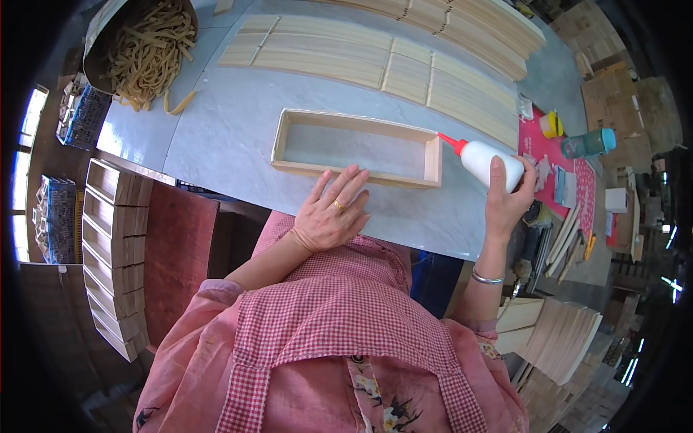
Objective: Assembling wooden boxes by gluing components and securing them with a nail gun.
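A shallow rectangular wooden frame lies on the pale table in front of me, and the tabletop shows through its middle. My right hand is wrapped round a white glue bottle with a red nozzle. The bottle is tilted, its tip at the frame's far right corner. A thin whitish line runs along parts of the frame's top edge. My left hand rests with fingers stretched and slightly apart against the frame's near side.
Thin wooden slat panels lie beyond the frame, with a thicker stack behind. A container of tan bands stands far left. Several wooden frames are stacked at left. A teal-lidded jar sits on a pink mat at right.
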The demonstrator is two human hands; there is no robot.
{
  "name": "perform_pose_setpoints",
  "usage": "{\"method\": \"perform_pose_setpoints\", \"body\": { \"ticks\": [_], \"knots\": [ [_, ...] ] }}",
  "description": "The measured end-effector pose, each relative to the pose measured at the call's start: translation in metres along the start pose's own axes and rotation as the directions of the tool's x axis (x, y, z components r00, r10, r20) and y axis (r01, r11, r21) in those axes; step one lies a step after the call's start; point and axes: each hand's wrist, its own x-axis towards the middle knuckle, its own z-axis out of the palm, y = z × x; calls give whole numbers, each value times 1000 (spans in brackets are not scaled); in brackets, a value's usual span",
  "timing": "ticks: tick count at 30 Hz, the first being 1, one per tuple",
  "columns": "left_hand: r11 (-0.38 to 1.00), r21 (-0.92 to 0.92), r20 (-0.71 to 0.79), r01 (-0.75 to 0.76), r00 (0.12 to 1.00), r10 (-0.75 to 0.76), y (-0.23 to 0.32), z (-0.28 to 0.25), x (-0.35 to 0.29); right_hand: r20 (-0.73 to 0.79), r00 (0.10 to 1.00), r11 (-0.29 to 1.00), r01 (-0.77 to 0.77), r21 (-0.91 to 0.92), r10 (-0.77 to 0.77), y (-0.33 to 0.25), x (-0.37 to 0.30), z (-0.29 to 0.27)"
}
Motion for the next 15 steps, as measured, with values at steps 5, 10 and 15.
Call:
{"method": "perform_pose_setpoints", "body": {
  "ticks": [5, 10, 15],
  "knots": [
    [1000, 3, -1, 0, 1000, 0, 1, 0, 1, 4, 1000, 1000, -22, -8, 22, 0, -5, -9],
    [1000, 8, 3, 1, 1000, -1, 2, 0, 1, 36, 998, 999, -46, -21, 46, -6, -16, -25],
    [1000, 2, -10, -2, 1000, 2, 1, 1, 0, 57, 996, 997, -70, -14, 71, -9, -34, -42]
  ]
}}
